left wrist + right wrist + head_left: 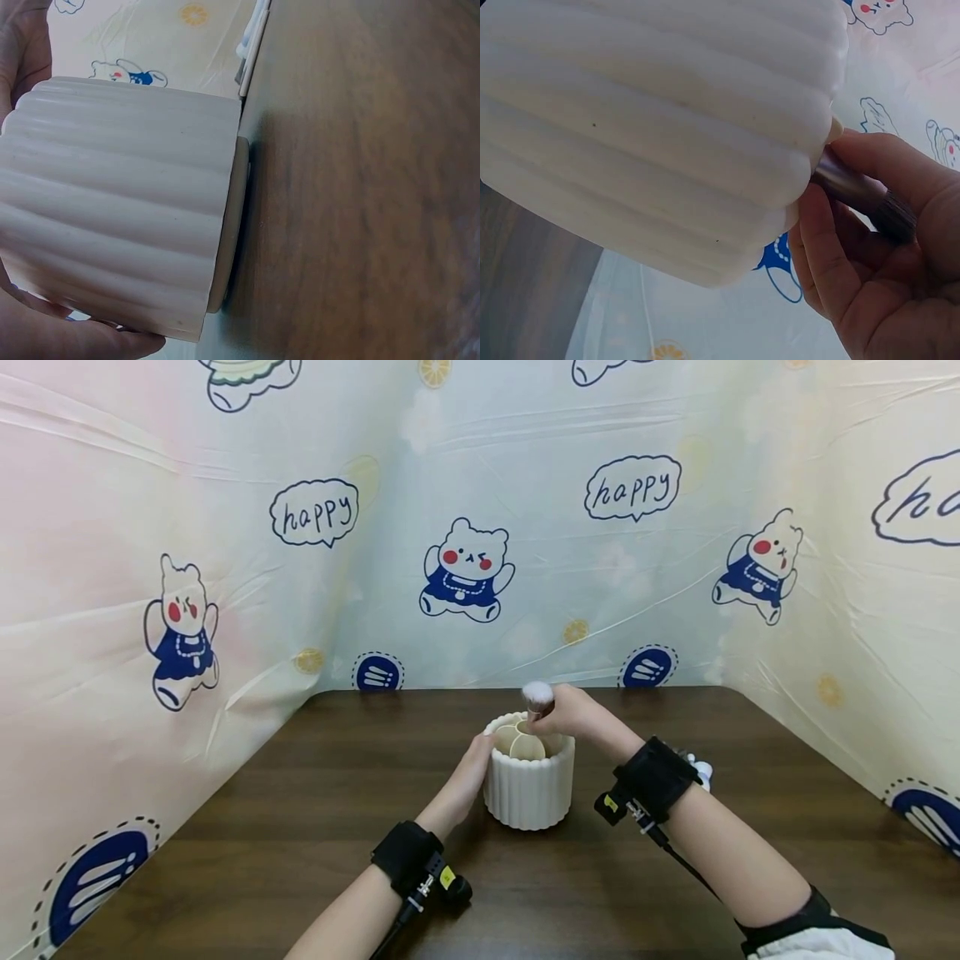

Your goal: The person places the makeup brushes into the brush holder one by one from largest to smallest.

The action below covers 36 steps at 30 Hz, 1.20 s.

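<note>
A cream, ribbed brush holder (528,793) with divided compartments stands upright on the table. My left hand (467,781) holds it by its left side, with some fingers hidden behind it; in the left wrist view a finger (112,343) lies along the ribbed wall. Above the holder's opening, my right hand (573,714) pinches a makeup brush (537,697), its pale bristles upward. In the right wrist view the brush's shiny ferrule (851,180) shows between thumb and fingers at the rim, dark bristles toward the palm. The handle's lower part is hidden in the holder.
A small white object (702,770) shows past my right wrist, mostly hidden by the strap. Slim pale items (253,49) lie on the table beyond the holder. The dark wooden table (300,827) ends at a printed curtain (540,577). Cables run from both wrist cameras.
</note>
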Each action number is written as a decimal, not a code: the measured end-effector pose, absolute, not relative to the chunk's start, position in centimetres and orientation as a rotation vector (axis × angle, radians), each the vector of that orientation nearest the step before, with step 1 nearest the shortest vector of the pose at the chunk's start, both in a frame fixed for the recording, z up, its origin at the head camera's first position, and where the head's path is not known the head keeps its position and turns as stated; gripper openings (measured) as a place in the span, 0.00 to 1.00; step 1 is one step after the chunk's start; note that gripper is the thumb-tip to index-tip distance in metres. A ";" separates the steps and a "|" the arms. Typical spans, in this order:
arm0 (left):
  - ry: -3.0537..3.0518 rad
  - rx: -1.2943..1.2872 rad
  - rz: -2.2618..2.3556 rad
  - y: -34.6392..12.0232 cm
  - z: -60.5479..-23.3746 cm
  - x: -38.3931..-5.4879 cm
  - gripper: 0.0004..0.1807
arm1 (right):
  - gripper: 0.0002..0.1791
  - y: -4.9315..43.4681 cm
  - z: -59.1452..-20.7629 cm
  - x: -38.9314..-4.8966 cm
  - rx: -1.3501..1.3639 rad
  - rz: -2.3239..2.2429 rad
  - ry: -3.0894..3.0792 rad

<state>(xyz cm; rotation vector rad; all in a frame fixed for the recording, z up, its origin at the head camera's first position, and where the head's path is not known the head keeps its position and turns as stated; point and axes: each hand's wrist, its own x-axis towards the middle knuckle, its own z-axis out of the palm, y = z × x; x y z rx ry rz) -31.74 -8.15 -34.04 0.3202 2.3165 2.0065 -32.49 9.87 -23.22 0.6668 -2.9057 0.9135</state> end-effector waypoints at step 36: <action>2.332 0.349 2.000 -8.2 -34.1 -31.7 0.34 | 0.21 12.7 -23.0 -32.9 0.764 0.984 -2.967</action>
